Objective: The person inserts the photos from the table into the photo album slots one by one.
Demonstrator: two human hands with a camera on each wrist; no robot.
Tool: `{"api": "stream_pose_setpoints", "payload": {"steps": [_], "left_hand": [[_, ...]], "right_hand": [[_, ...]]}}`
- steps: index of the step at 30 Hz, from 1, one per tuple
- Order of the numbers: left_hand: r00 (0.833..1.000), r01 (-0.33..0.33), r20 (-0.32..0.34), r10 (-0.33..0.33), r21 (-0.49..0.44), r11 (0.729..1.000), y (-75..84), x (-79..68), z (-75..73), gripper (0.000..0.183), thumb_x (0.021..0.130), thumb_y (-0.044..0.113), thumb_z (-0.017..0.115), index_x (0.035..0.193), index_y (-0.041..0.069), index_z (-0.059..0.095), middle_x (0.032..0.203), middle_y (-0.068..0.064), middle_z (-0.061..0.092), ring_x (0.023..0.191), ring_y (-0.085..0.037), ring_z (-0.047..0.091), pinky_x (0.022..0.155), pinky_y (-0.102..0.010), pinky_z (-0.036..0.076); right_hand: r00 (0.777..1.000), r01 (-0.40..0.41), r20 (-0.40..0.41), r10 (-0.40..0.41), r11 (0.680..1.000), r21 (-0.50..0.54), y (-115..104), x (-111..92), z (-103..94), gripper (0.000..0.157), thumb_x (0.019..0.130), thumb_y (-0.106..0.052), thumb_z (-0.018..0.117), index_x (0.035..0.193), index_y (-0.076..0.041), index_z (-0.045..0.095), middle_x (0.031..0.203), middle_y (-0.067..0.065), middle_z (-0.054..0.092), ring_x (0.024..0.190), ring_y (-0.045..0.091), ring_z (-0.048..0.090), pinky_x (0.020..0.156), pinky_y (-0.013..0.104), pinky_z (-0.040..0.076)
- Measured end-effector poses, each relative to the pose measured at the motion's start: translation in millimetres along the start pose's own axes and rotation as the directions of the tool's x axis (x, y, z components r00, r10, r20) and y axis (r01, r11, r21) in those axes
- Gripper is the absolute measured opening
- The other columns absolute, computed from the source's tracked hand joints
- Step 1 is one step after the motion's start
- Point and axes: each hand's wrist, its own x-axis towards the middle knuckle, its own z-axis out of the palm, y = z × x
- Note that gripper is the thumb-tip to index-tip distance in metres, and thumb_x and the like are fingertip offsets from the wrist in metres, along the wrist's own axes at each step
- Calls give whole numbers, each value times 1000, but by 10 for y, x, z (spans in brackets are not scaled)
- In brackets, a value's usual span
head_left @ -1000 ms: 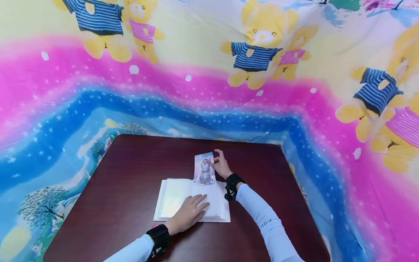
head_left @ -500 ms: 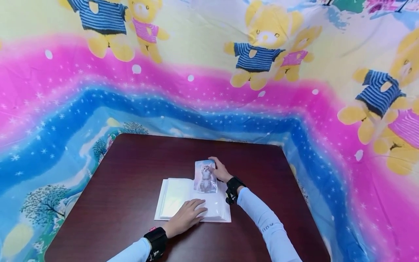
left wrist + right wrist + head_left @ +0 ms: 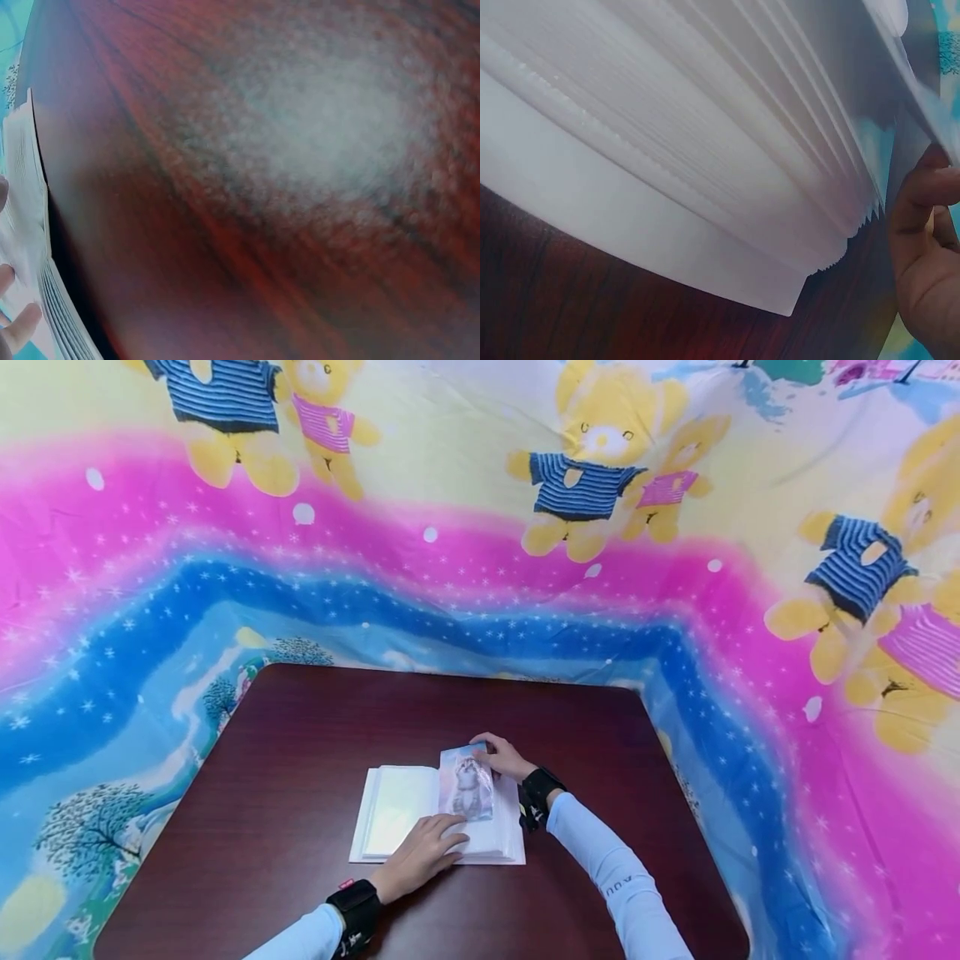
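Note:
An open white photo album (image 3: 399, 811) lies on the table, its left page bare and glossy. My right hand (image 3: 507, 760) pinches the upper right corner of a kitten photo (image 3: 459, 774), which lies over the right page. The photo's lower part shows under a glossy clear film, and its top edge sticks out past the page. My left hand (image 3: 422, 853) rests with extended fingers on the lower part of the page, just below the photo. In the right wrist view, fingers (image 3: 924, 187) hold the photo's edge beside the fanned pages (image 3: 705, 142).
The dark red-brown table (image 3: 300, 735) has rounded corners. Behind it and along its sides hangs a bear-print cloth (image 3: 465, 577). Each wrist wears a black strap (image 3: 358, 913). The left wrist view shows mostly bare table (image 3: 247, 247), with the album's edge (image 3: 64, 307) at left.
My right hand has drawn the kitten photo down toward me, and more of it now overlaps the right page. My left hand has shifted slightly toward the left and lower on the page.

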Motion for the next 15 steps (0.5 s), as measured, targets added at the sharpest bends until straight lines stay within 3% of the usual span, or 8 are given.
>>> {"api": "stream_pose_setpoints", "payload": {"steps": [3, 8, 11, 15], "left_hand": [[1000, 8, -5, -8, 4, 1000, -7, -6, 12, 30, 85, 20, 78, 112, 13, 68, 128, -15, 60, 116, -28, 57, 89, -45, 48], [1000, 11, -27, -10, 25, 1000, -16, -15, 34, 29, 85, 21, 78, 112, 13, 69, 126, -13, 61, 114, -27, 57, 87, -43, 48], [999, 11, -45, -9, 53, 999, -17, -23, 54, 28, 85, 22, 79, 110, 14, 69, 123, -12, 62, 112, -27, 57, 85, -42, 47], [998, 11, -58, -7, 68, 998, -13, -29, 70, 28, 85, 22, 79, 109, 13, 70, 120, -10, 62, 109, -27, 57, 83, -42, 48]], "right_hand": [[999, -10, 48, 11, 1000, -14, 26, 3, -7, 37, 104, -8, 50, 137, 8, 46, 77, 21, 44, 64, 60, 42, 63, 70, 41], [995, -44, 87, 48, 998, -51, 267, 84, 21, 36, 100, -9, 59, 134, -2, 51, 77, 9, 52, 54, 37, 48, 55, 55, 49], [993, -70, 96, 73, 997, -36, 290, 78, 10, 36, 96, -8, 64, 131, -3, 54, 73, 8, 58, 53, 28, 50, 53, 47, 50], [993, -81, 82, 83, 996, -19, 273, 35, -3, 32, 95, -6, 65, 126, 0, 60, 70, 16, 60, 53, 35, 52, 54, 49, 51]]}}
